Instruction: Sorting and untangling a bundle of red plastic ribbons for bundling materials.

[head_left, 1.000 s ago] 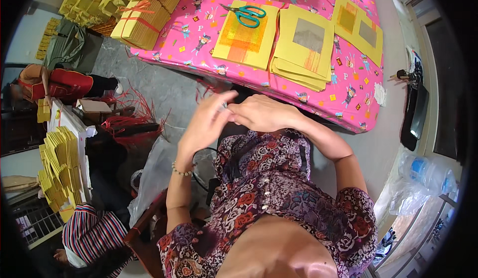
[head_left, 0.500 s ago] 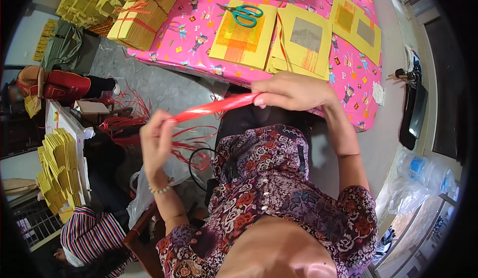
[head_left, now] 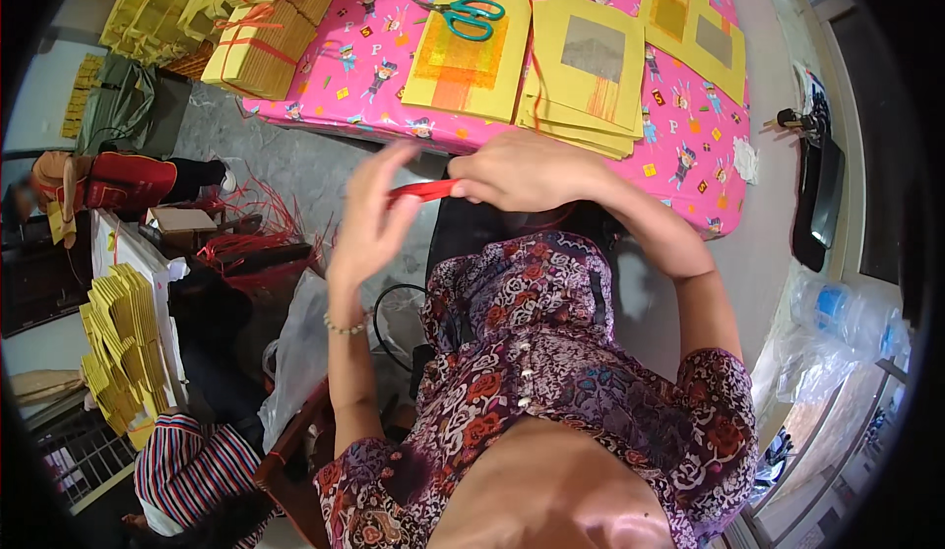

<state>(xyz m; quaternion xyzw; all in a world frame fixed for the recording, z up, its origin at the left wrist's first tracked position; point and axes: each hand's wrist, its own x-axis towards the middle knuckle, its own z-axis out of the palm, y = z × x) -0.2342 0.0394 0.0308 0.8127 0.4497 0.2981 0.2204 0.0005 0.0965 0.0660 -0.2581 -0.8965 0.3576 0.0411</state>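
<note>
My right hand [head_left: 522, 172] is closed around a bundle of red plastic string [head_left: 425, 191], just in front of the table's near edge. A short flat stretch of it sticks out to the left from my fist. The far end reaches the gap between the thumb and fingers of my left hand [head_left: 374, 210]. This hand is raised with fingers and thumb apart, slightly blurred, and a bead bracelet [head_left: 346, 328] circles the wrist. Teal-handled scissors [head_left: 471, 20] lie on a yellow paper stack [head_left: 418, 82], beyond my hands.
A pink patterned cloth covers the table [head_left: 379, 96]. More yellow sheets [head_left: 591, 87] lie right of the scissors, and tied yellow bundles [head_left: 246, 52] stand at left. Loose red string [head_left: 261, 229] is heaped on the floor. Two people, one in striped clothing [head_left: 202, 460], are at left.
My hands have come closer together, shortening the red stretch between them. My right hand moved left, my left hand moved up and right, and its fingers spread from a grip on the string.
</note>
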